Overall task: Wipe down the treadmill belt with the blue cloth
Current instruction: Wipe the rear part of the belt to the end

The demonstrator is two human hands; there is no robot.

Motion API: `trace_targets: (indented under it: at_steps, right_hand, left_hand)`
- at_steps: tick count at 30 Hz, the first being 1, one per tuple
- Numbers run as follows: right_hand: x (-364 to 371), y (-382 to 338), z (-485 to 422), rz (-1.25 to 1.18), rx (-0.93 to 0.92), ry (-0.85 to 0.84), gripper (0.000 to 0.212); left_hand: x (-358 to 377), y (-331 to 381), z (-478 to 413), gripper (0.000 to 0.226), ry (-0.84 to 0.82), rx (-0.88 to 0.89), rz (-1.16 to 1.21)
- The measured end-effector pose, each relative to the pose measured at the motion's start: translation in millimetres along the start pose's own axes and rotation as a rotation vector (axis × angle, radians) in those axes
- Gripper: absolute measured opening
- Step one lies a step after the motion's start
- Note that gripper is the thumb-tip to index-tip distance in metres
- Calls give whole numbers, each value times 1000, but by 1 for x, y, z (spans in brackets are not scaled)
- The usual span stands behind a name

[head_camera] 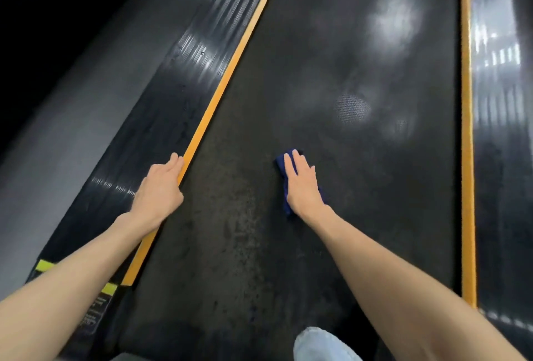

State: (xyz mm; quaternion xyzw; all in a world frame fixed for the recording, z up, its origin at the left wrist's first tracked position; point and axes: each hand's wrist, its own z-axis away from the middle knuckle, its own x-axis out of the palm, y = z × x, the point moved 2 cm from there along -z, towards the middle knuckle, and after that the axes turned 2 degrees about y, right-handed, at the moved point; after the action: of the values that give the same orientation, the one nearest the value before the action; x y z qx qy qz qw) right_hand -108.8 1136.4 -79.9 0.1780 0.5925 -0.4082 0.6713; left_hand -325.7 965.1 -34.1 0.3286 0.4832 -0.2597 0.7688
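Right hand (302, 184): I press it flat, fingers extended, on blue cloth (285, 170) mid-belt (360, 158) | Left hand (160, 187): open, holding nothing, resting on orange edge strip (207, 118) beside belt.

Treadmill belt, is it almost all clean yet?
Hard to tell what is finished. The right hand presses the folded dark blue cloth flat on the black rubber treadmill belt, mid-wipe. The left hand rests on the orange side strip. Pale smudges ahead and dull speckles nearer look uncleaned.
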Motion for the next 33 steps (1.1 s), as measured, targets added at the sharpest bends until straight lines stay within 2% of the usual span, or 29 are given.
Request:
trace_targets:
  at_steps: [5, 7, 11, 15, 17, 20, 22, 24, 26, 28, 29, 31, 33]
  right_hand:
    - [-8, -4, -4, 51, 54, -247, 73]
    - [-8, -1, -3, 30, 44, -147, 70]
    - [-1, 8, -1, -126, -53, 174, 53]
    - [10, -14, -30, -238, 68, 332, 51]
    - [22, -47, -30, -252, -81, 373, 48]
    - [45, -81, -8, -191, -614, 296, 37]
    - [39, -69, -17, -107, -821, 237, 36]
    - [26, -50, -44, -19, -782, 272, 45]
    - [16, -44, -75, -42, -583, 346, 54]
    - [10, -52, -95, -135, -317, 374, 53]
    - [9, -60, -95, -172, -248, 384, 53]
    - [11, -79, -79, -226, -318, 346, 58]
    - [25, -98, -41, -226, -592, 228, 59]
  left_hand:
    - [-3, 5, 7, 74, -67, -18, -30]
    - [1, 2, 8, 74, 15, 6, -70]
    - [4, -9, 6, 57, 241, -35, 94]
    - [12, -9, 2, 36, 499, 32, 110]
    - [21, -13, 0, 33, 558, 26, 124]
    - [32, -17, -4, 32, 638, 50, 98]
    - [34, -19, -7, 32, 655, 52, 107]
    - [35, -19, -6, 33, 646, 28, 133]
    - [34, -18, -3, 34, 616, 5, 106]
    - [32, -17, 0, 37, 554, -24, 94]
    - [30, -16, 0, 38, 530, -33, 97]
    - [30, -14, 0, 43, 512, -34, 75]
    - [37, -15, -3, 49, 532, -40, 10]
